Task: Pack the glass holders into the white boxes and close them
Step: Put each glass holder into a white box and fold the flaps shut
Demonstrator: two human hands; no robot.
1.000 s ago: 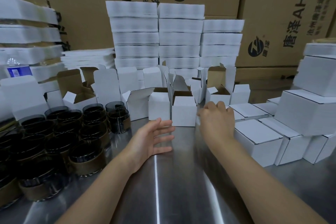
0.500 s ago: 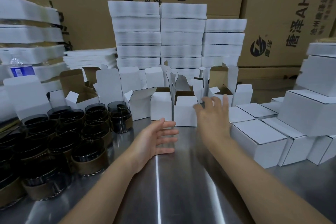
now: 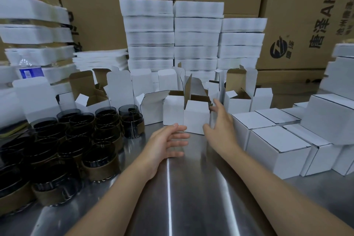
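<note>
Tipping risk: the open box is light card with its lid flap standing tall, so a one-sided push from the right hand would probably slide or topple it instead of lifting it.
Neighbour risk: another open box stands touching its left wall, and dragging one could pull the other askew.
Crushing risk: a hard squeeze might buckle the thin walls or fold a flap inward, blocking the opening.
Right hand: fingers and thumb are spread apart along the box's right side, perhaps just touching it, clamped on nothing.
Left hand: relaxed and empty, with its fingertips just beside the box's near-left corner, above the steel table.
Box against grip: it sits between the two hands, nearer the right one, upright at the front of the row.
Glass holders: dark and crowded on the table to the left, well apart from both hands, none held.
Closed boxes: grouped just beside the right forearm; a wide swing could knock them.
</note>
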